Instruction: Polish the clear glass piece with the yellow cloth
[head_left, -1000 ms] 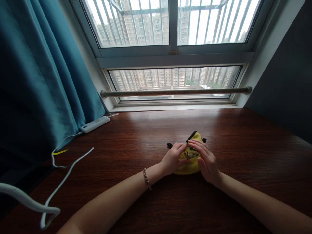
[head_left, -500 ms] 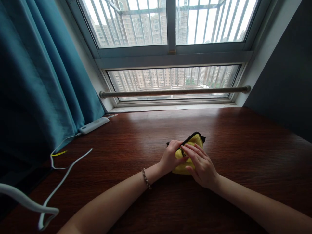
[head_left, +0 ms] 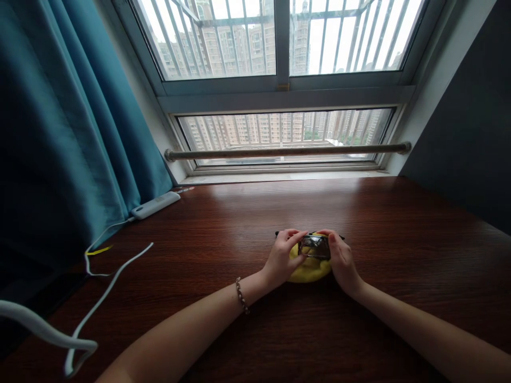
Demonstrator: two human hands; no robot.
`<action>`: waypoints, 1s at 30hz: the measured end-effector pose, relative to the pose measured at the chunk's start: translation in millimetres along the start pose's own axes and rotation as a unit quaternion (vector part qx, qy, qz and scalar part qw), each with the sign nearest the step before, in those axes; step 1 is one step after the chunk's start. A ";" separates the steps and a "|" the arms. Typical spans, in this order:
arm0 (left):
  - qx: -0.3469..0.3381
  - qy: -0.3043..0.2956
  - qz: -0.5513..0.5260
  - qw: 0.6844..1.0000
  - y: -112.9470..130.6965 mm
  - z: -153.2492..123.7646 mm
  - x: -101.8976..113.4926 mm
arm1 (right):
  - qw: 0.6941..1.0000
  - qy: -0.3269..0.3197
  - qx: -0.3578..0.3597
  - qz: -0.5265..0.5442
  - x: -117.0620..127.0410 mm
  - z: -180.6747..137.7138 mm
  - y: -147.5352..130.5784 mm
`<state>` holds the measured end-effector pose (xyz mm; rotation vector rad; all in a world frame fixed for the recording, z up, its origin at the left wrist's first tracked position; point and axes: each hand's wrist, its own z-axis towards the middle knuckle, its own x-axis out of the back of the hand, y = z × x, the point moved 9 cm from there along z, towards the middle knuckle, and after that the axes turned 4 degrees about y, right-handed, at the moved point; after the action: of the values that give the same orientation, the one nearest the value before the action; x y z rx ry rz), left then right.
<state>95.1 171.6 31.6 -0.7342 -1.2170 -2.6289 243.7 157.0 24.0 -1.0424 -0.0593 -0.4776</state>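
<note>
Both hands hold yellow pouch [head_left: 309, 270]; no writing legible.

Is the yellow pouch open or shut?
Open. Both hands, left and right, spread the pouch at its top, and a dark, shiny gap shows between them.

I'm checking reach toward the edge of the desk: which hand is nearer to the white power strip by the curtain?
Left. The left hand grips the yellow pouch on the side facing the power strip; the right hand holds the far side.

Both forearms are bare, and a beaded bracelet [head_left: 241, 294] circles the left wrist.
</note>
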 end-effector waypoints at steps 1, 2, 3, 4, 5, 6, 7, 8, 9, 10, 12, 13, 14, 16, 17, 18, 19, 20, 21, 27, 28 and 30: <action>0.012 -0.002 0.008 1.000 -4.6 -0.4 -0.8 | 1.000 0.004 -0.006 0.009 0.2 -0.1 1.5; 0.024 -0.007 0.015 1.000 -9.1 -1.0 -1.9 | 1.000 0.007 -0.009 0.016 0.5 -0.6 2.4; 0.033 -0.011 0.019 0.999 -13.3 -1.7 -3.1 | 1.000 0.010 -0.010 0.022 0.9 -1.3 2.5; 0.043 -0.013 0.021 0.999 -16.8 -2.2 -3.7 | 1.000 0.012 -0.008 0.026 1.4 -2.3 1.7; 0.052 -0.012 0.020 0.998 -19.6 -2.5 -3.5 | 1.000 0.012 -0.002 0.029 2.0 -3.6 -0.2; 0.060 -0.010 0.016 0.998 -21.5 -2.6 -3.1 | 0.999 0.009 0.008 0.031 2.3 -5.2 -3.6; 0.068 -0.012 0.007 0.998 -22.6 -2.4 -2.9 | 0.999 0.002 0.022 0.033 2.2 -7.1 -8.4; 0.074 -0.016 -0.005 0.997 -22.9 -1.9 -2.9 | 0.999 -0.011 0.038 0.036 1.3 -9.2 -14.4; 0.078 -0.022 -0.019 0.997 -22.5 -1.2 -3.0 | 0.997 -0.034 0.062 0.041 -1.5 -11.9 -22.2; 0.079 -0.029 -0.035 0.996 -21.3 -0.1 -3.2 | 0.992 -0.069 0.092 0.045 -6.4 -15.4 -31.9; 0.071 -0.048 -0.066 0.994 -18.0 2.0 -4.3 | 0.972 -0.156 0.174 0.037 -19.7 -26.2 -53.6; 0.066 -0.060 -0.081 0.993 -16.6 2.8 -5.4 | 0.958 -0.191 0.214 0.021 -25.7 -32.2 -62.5; 0.061 -0.075 -0.096 0.991 -15.6 3.2 -7.2 | 0.945 -0.214 0.246 0.000 -30.8 -37.2 -68.3; 0.055 -0.108 -0.128 0.984 -14.7 3.0 -12.1 | 0.936 -0.222 0.271 -0.046 -36.4 -39.7 -69.4; 0.053 -0.122 -0.143 0.981 -14.6 2.6 -14.1 | 0.938 -0.217 0.263 -0.062 -37.9 -37.9 -65.5; 0.052 -0.135 -0.157 0.977 -14.5 2.2 -15.9 | 0.944 -0.213 0.243 -0.071 -39.0 -34.8 -59.1; 0.053 -0.150 -0.171 0.972 -14.2 1.5 -17.6 | 0.951 -0.208 0.215 -0.074 -39.5 -31.1 -51.0; 0.054 -0.165 -0.186 0.967 -13.6 0.8 -19.0 | 0.959 -0.201 0.184 -0.073 -39.4 -27.2 -42.1; 0.057 -0.180 -0.200 0.961 -12.9 0.0 -20.1 | 0.966 -0.194 0.154 -0.070 -38.8 -23.6 -33.3; 0.087 -0.244 -0.268 0.928 -7.8 -3.9 -25.7 | 0.983 -0.161 0.078 -0.052 -34.8 -13.6 -6.5; 0.091 -0.243 -0.273 0.926 -8.1 -3.6 -26.6 | 0.983 -0.158 0.076 -0.049 -34.3 -13.6 -5.5; 0.098 -0.224 -0.276 0.929 -9.9 -1.9 -27.6 | 0.983 -0.156 0.081 -0.044 -33.3 -14.7 -6.3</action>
<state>115.0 174.9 10.3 -1.1341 -2.0459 -2.7656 208.8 153.7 12.6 -0.9500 -0.4188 -0.3789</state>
